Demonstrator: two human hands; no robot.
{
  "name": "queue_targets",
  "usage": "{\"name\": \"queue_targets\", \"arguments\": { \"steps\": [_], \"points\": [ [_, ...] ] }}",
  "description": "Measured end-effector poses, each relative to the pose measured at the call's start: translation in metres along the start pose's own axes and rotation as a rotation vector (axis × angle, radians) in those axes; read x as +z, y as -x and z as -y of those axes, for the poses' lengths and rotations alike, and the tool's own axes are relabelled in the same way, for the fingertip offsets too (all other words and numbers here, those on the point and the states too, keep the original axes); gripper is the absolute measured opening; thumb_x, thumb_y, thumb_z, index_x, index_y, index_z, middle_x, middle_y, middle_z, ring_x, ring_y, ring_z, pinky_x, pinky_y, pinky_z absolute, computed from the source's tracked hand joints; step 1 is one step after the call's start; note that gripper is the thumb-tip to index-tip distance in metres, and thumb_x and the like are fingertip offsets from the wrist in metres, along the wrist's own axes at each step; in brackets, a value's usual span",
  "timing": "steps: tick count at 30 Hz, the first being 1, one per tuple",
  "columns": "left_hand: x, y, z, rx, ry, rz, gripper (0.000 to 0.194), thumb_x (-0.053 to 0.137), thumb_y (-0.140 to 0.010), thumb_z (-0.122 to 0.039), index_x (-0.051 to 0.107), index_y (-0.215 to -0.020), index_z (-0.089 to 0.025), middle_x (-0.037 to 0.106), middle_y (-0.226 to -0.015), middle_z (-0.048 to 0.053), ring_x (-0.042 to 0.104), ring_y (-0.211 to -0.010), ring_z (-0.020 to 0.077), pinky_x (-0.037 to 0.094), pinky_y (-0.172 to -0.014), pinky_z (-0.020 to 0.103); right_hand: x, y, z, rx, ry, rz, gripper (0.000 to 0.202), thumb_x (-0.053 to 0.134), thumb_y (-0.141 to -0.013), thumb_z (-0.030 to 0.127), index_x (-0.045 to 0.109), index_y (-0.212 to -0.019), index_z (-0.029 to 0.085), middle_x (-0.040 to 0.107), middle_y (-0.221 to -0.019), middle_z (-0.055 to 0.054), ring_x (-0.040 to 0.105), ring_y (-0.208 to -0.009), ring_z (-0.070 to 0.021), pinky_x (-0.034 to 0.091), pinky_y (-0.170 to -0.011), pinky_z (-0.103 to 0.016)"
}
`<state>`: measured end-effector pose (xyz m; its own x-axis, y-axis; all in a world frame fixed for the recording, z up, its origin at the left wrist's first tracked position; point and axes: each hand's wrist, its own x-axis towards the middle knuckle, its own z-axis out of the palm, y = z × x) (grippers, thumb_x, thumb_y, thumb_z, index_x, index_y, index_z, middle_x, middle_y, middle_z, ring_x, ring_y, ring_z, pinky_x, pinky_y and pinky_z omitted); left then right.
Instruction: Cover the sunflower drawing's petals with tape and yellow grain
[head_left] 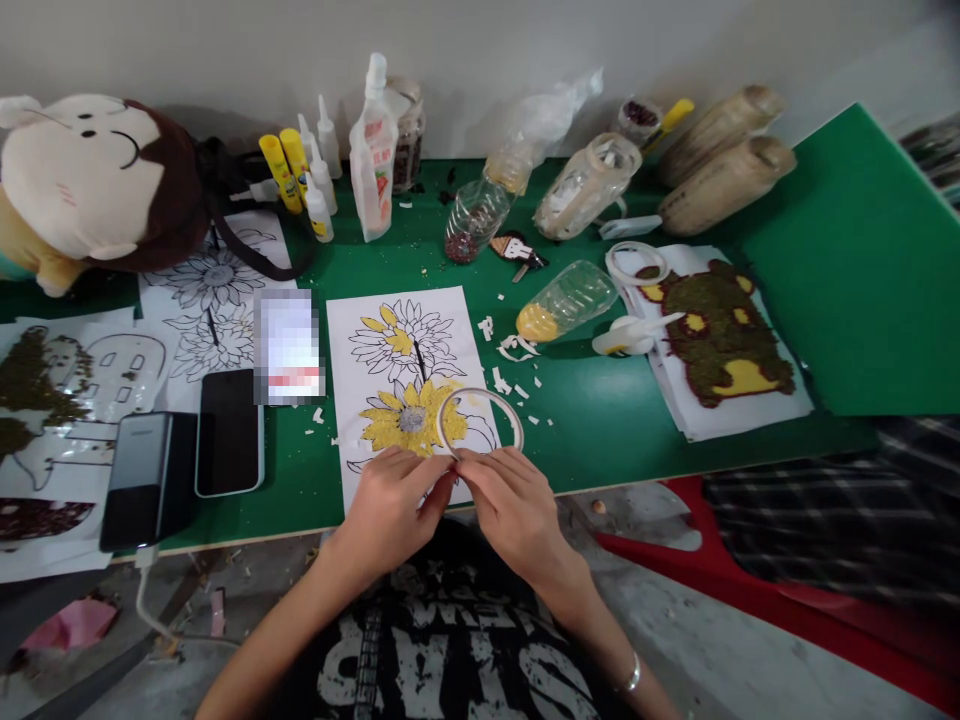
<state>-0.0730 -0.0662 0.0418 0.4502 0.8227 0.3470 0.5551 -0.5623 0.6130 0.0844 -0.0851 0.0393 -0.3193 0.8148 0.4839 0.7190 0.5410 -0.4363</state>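
Note:
A thin white ring that looks like a narrow roll of tape (519,430) is held up over the drawing's lower right part. My left hand (394,500) and my right hand (517,510) meet at the ring's near edge, fingertips pinched together on it. Below lies a sheet of paper with a flower drawing (349,350). Its lower flower (386,425) is largely covered in yellow grains around a grey centre, while the upper flower (401,340) has only a few yellow petals. Whatever small piece sits between my fingertips is hidden.
White scraps (501,380) lie beside the drawing. Right of it are a bottle with yellow grains (570,300), a white glue bottle (630,335), another tape roll (637,265) and a bear picture (720,335). A phone (230,430) and power bank (146,480) lie left.

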Motion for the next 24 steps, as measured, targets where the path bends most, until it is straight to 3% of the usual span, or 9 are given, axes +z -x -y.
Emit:
{"name": "queue_targets", "arguments": {
  "steps": [6, 13, 15, 18, 19, 20, 22, 24],
  "points": [
    [-0.006, -0.002, -0.001, -0.034, 0.153, 0.018, 0.018, 0.049, -0.086, -0.017, 0.064, -0.078, -0.016, 0.061, -0.056, 0.0, 0.048, -0.05, 0.0098, 0.038, -0.05, 0.025, -0.004, 0.0, 0.001, 0.034, -0.07, -0.01, 0.019, 0.048, -0.082, 0.001, 0.055, -0.084, 0.019, 0.071, -0.079, -0.004, 0.062, -0.068, -0.0147, 0.049, -0.062, -0.028],
    [-0.016, -0.005, -0.007, -0.348, 0.671, 0.194, 0.016, 0.056, -0.082, -0.023, 0.068, -0.072, -0.019, 0.061, -0.056, -0.001, 0.04, -0.044, 0.0063, 0.03, -0.041, 0.021, -0.01, 0.007, 0.01, 0.057, -0.221, -0.106, 0.02, 0.049, -0.081, 0.003, 0.056, -0.088, 0.02, 0.071, -0.079, -0.004, 0.062, -0.064, -0.0129, 0.051, -0.057, -0.028],
    [-0.02, -0.003, 0.003, -0.466, 0.763, 0.117, 0.014, 0.06, -0.079, -0.025, 0.068, -0.068, -0.019, 0.059, -0.053, -0.002, 0.038, -0.043, 0.0063, 0.028, -0.039, 0.021, -0.015, 0.012, 0.006, 0.155, -0.229, -0.2, 0.019, 0.05, -0.081, 0.004, 0.057, -0.087, 0.021, 0.071, -0.077, -0.003, 0.063, -0.064, -0.0126, 0.051, -0.055, -0.026],
    [-0.03, 0.001, 0.026, -0.622, 0.862, -0.25, 0.011, 0.062, -0.075, -0.021, 0.068, -0.066, -0.02, 0.056, -0.055, -0.002, 0.044, -0.051, 0.0074, 0.037, -0.047, 0.022, -0.027, 0.021, -0.015, 0.475, -0.086, -0.559, 0.01, 0.056, -0.081, 0.011, 0.057, -0.081, 0.021, 0.068, -0.068, -0.001, 0.063, -0.061, -0.0138, 0.048, -0.051, -0.026],
    [-0.033, 0.002, 0.033, -0.638, 0.879, -0.326, 0.01, 0.062, -0.076, -0.022, 0.068, -0.068, -0.021, 0.052, -0.053, -0.003, 0.042, -0.05, 0.0068, 0.038, -0.048, 0.022, -0.031, 0.024, -0.025, 0.534, -0.031, -0.607, 0.005, 0.056, -0.082, 0.015, 0.057, -0.082, 0.02, 0.068, -0.07, -0.002, 0.061, -0.057, -0.0135, 0.046, -0.049, -0.026],
    [-0.037, 0.003, 0.039, -0.646, 0.887, -0.379, 0.009, 0.061, -0.077, -0.023, 0.069, -0.074, -0.022, 0.046, -0.05, -0.004, 0.038, -0.048, 0.0062, 0.038, -0.049, 0.021, -0.034, 0.027, -0.037, 0.557, 0.025, -0.621, 0.003, 0.055, -0.083, 0.019, 0.058, -0.083, 0.019, 0.069, -0.072, -0.004, 0.06, -0.054, -0.0131, 0.046, -0.049, -0.026],
    [-0.041, 0.004, 0.046, -0.65, 0.918, -0.343, 0.016, 0.057, -0.082, -0.029, 0.07, -0.091, -0.026, 0.043, -0.053, -0.004, 0.038, -0.05, 0.007, 0.04, -0.051, 0.023, -0.034, 0.032, -0.059, 0.569, 0.182, -0.496, 0.011, 0.052, -0.085, 0.024, 0.061, -0.085, 0.017, 0.07, -0.078, -0.007, 0.065, -0.069, -0.0171, 0.051, -0.062, -0.03],
    [-0.041, 0.005, 0.048, -0.641, 0.949, -0.287, 0.027, 0.055, -0.083, -0.035, 0.066, -0.107, -0.029, 0.045, -0.062, -0.003, 0.039, -0.055, 0.0079, 0.042, -0.054, 0.024, -0.029, 0.036, -0.077, 0.58, 0.188, -0.406, 0.021, 0.049, -0.087, 0.029, 0.06, -0.1, 0.016, 0.071, -0.083, -0.009, 0.067, -0.076, -0.0201, 0.053, -0.066, -0.032]
  ]
}}
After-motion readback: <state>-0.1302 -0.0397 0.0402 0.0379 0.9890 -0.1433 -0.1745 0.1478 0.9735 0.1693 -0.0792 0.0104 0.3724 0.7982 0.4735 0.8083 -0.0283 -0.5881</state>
